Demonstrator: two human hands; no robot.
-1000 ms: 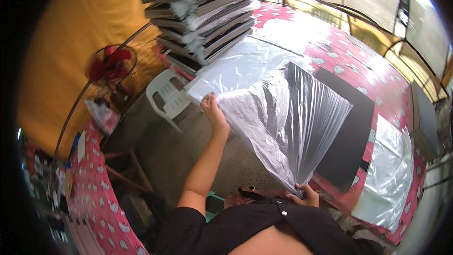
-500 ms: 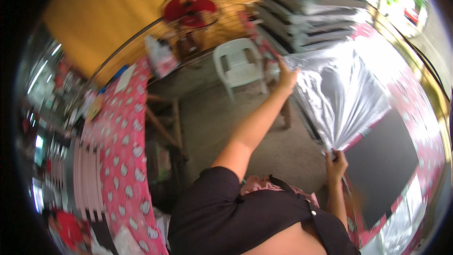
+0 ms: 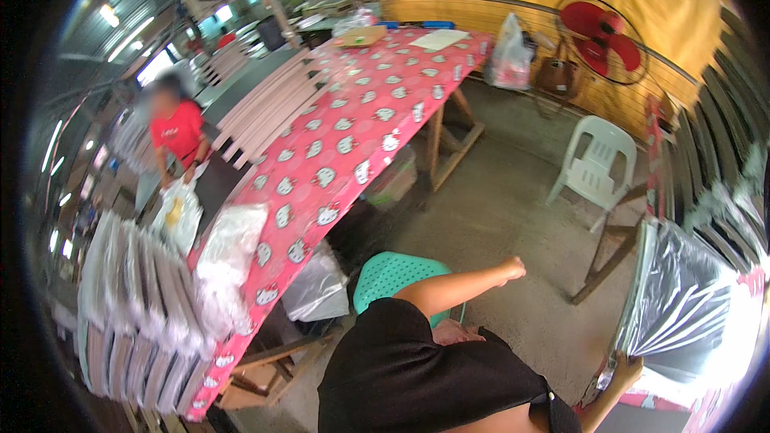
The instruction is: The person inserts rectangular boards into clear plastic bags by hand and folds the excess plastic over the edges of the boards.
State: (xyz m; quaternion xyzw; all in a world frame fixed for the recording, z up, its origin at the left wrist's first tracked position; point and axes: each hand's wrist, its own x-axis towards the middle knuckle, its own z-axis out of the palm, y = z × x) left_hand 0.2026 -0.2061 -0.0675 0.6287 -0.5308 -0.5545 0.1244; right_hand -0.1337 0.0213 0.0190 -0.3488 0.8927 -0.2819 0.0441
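My right hand [image 3: 627, 370] pinches a gathered edge of a clear plastic sheet [image 3: 682, 289] at the lower right. Creases fan out from its fingers across the shiny plastic, which lies over a dark flat panel. Part of a dark grey panel [image 3: 646, 418] shows just below this hand. My left hand [image 3: 511, 270] is in the air above the concrete floor, away from the plastic. Its fingers look curled in, and no object shows in them.
A long table with a pink patterned cover [image 3: 361, 140] holds stacked grey panels [image 3: 273, 104] and plastic-wrapped panels [image 3: 144, 313]. A green stool [image 3: 393, 277], white chair [image 3: 597, 160] and red fan [image 3: 601, 36] stand around. A person in red [image 3: 176, 132] works beyond the table.
The view has swung left toward the long table. My left hand has let go of the plastic's far edge and come away; my right hand still grips its near edge.
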